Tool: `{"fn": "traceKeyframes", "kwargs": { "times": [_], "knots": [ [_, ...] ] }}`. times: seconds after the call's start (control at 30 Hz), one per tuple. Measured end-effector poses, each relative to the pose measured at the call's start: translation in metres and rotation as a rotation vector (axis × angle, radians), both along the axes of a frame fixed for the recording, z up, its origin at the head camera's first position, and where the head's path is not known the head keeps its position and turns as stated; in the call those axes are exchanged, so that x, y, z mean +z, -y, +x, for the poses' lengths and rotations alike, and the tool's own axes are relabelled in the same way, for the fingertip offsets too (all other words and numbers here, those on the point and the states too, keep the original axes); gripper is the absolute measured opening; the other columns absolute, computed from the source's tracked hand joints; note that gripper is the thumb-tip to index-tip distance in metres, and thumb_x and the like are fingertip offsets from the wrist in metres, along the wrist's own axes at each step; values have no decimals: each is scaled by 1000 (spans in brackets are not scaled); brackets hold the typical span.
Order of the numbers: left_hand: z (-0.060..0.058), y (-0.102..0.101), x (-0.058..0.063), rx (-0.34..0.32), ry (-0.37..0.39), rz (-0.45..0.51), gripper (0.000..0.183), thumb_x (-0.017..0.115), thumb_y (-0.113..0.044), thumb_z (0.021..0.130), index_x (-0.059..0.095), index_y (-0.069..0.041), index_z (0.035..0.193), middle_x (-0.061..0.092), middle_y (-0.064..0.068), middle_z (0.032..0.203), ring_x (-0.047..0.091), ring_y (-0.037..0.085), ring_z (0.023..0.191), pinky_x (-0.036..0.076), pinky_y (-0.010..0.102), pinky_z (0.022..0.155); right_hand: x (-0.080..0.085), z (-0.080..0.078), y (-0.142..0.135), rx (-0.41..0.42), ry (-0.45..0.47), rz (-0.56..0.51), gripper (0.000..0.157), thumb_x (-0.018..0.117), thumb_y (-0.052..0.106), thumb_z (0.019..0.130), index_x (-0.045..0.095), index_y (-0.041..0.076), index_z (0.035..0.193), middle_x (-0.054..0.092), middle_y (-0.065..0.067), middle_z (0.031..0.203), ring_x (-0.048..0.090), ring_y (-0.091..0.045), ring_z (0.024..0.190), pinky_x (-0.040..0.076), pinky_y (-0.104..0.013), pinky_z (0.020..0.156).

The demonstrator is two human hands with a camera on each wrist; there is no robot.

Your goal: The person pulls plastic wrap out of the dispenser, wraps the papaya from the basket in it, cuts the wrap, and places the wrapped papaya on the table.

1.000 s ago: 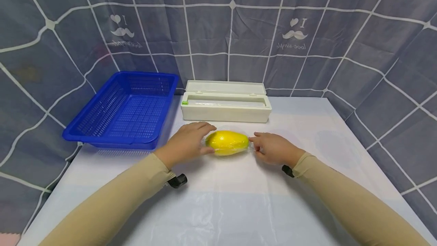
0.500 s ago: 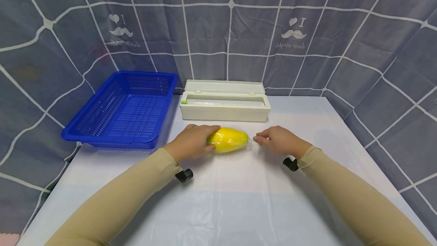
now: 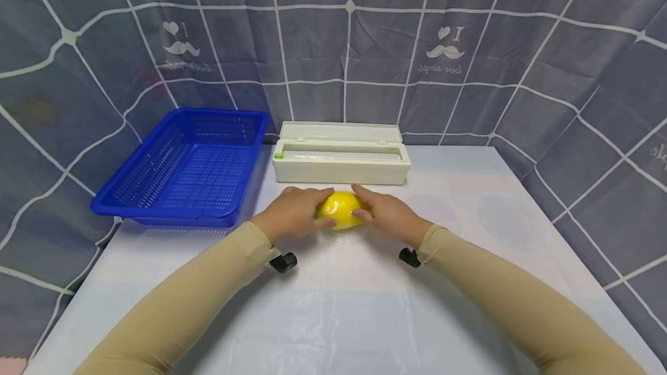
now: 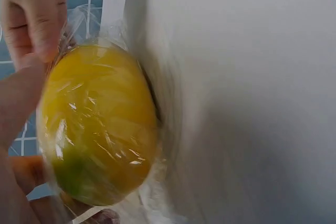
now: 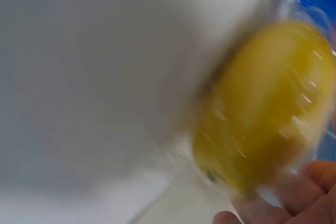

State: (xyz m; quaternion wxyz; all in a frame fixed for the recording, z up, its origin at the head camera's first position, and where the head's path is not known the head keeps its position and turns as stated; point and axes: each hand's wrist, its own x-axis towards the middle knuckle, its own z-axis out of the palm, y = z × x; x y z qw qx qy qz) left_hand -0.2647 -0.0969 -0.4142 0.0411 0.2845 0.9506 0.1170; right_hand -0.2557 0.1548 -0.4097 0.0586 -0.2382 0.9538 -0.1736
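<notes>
A plump, elongated yellow fruit [image 3: 339, 210], papaya-like in shape, lies on the table between my two hands. Clear cling film covers it, and the film stands out in loose creases at its ends in the left wrist view. A greenish patch shows on the fruit [image 4: 97, 124] there. My left hand [image 3: 297, 213] grips the left end, thumb in front and fingers behind. Round the right end my right hand [image 3: 391, 216] holds it the same way, covering that tip. The right wrist view is blurred, with fingers [image 5: 299, 192] at the lower end of the fruit [image 5: 262, 103].
Behind the hands stands a long white cling film box [image 3: 341, 171], lid raised, a roll inside and a green slider at its left. A blue plastic basket [image 3: 239, 204] is at the back left. Grey grid-patterned cloth [image 3: 312, 45] hangs around the white table [image 3: 339, 317].
My right hand first pinched film off the right end, then came left and took hold of the fruit. My left hand has closed in on the left end.
</notes>
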Motion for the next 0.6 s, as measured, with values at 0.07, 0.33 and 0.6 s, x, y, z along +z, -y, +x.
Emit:
{"fn": "traceKeyframes", "kwargs": {
  "times": [0.07,0.33,0.6],
  "knots": [
    [-2,1,-2,14,-1,27,74,61,-58,102,45,-15,160,60,6,154,60,29,139,40,56,119,-7,-1,5,19,-19,9,71,62,36,107,32,7,165,40,-15,166,49,-38,148,39,-52,123],
    [-5,-3,-4,73,28,98,72,68,-55,99,52,-15,156,65,8,147,66,32,130,42,55,118,-12,-1,5,51,-22,52,80,66,36,104,27,0,164,32,-19,170,43,-39,152,36,-52,125],
    [-4,-3,-9,112,53,150,73,72,-54,96,53,-17,156,66,9,146,67,32,128,46,52,116,-15,-1,5,55,31,48,79,58,36,108,20,-5,165,24,-23,172,31,-37,159,28,-52,129]
  ]
}}
